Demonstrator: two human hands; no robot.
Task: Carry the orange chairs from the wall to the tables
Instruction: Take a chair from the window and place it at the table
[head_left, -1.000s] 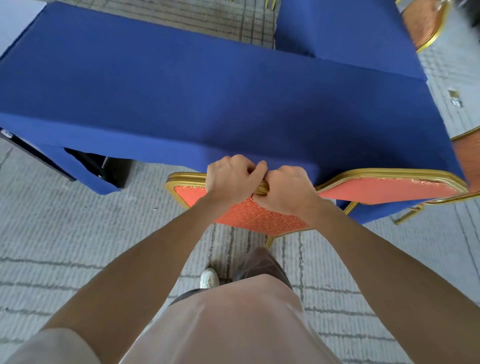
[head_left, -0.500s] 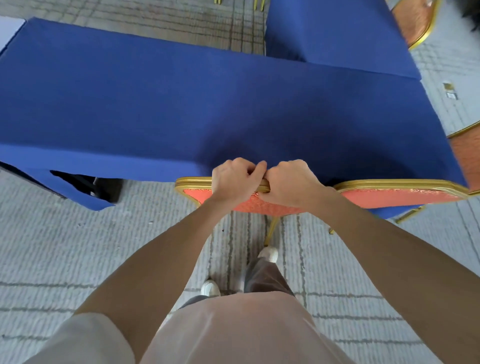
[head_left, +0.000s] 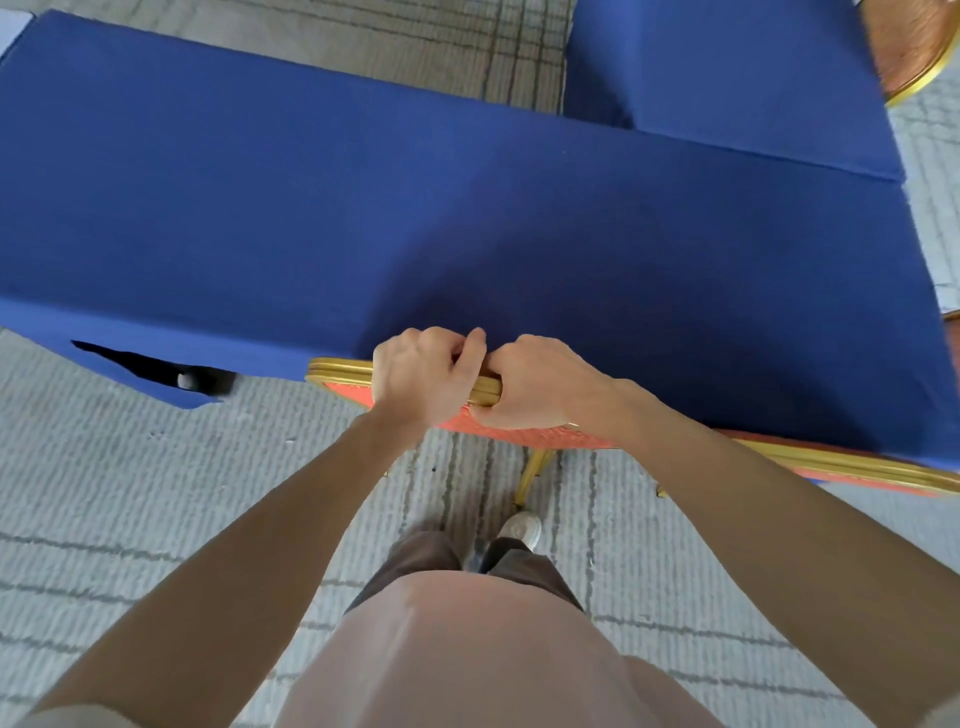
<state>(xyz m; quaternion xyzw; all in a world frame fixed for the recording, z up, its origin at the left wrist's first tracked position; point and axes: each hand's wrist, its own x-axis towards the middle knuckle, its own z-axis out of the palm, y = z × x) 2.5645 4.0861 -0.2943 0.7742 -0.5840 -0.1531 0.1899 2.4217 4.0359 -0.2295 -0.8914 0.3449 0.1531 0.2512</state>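
L hand (head_left: 421, 379) + R hand (head_left: 540, 384) gripping orange chair (head_left: 524, 436) top rail, fingers curled round it; chair standing against blue table (head_left: 467, 208); prob. just letting go remaining.

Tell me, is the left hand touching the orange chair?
Touching. In the head view the left hand curls its fingers over the gold top rail of the orange chair, with no gap.

One view only: wide-angle, head-worn, aimed forward and steeply down past the wearer's torso. Left hand (head_left: 418, 382) and right hand (head_left: 543, 387) sit close, mid-frame, on the orange chair (head_left: 524, 435). Desk (head_left: 467, 208) fills the upper half; floor (head_left: 130, 493) below.
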